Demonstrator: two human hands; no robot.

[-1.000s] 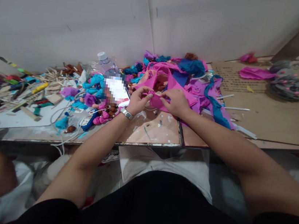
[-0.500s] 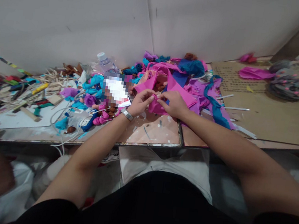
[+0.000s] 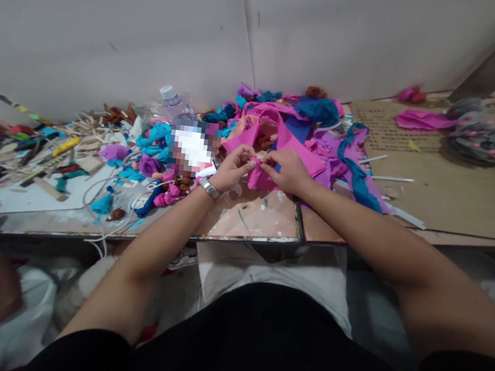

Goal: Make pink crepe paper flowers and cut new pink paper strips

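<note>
Between fingertips of left hand and right hand, pinches a pink sheet — best worked with light, close-set grips to avoid tearing.

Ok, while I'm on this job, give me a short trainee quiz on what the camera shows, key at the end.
1. Multiple choice: on which side does the person wear the silver wristband?
A) Left
B) Right
C) Both

2. True or false: the plastic bottle has a white cap on it.

3. Short answer: what are the left hand and right hand both holding?

Key:
1. A
2. True
3. A piece of pink material
</note>
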